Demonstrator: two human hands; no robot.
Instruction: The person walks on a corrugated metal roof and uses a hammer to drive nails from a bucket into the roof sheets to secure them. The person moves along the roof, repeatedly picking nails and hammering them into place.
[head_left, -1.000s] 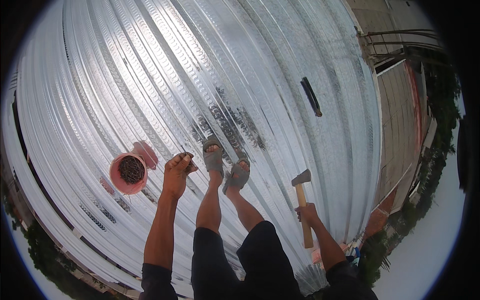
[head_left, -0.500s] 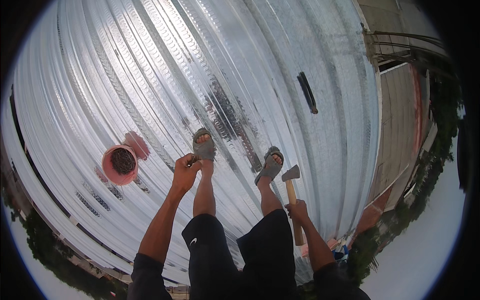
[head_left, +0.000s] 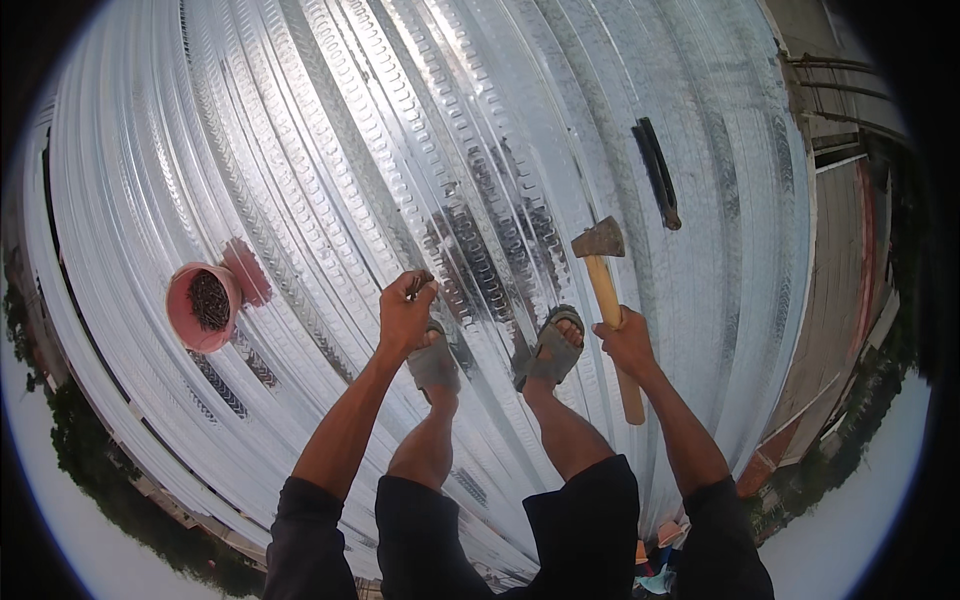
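Note:
My right hand (head_left: 628,343) is wrapped round the wooden handle of a hatchet (head_left: 603,268). Its dark flared head points away from me, and the handle's butt hangs below my fist. My left hand (head_left: 405,312) is closed, with thin brown nails (head_left: 420,282) pinched at the fingertips; how many is hard to make out. It is just above my left sandal, over the ribbed metal sheets (head_left: 330,200). To the left stands a pink bucket (head_left: 178,315) full of similar brown nails (head_left: 208,301).
A black bar-like object (head_left: 656,172) lies on the sheets at right. Beyond their right edge are a lower roof (head_left: 838,265) and several dark rods (head_left: 845,95). Colourful items (head_left: 660,560) lie near my right elbow. My sandalled feet stand on the ribs.
Both hands have moved farther out, the right one carrying the hatchet up and forward. My left hand has lifted from beside the foot. The whole view has shifted, with the feet set differently.

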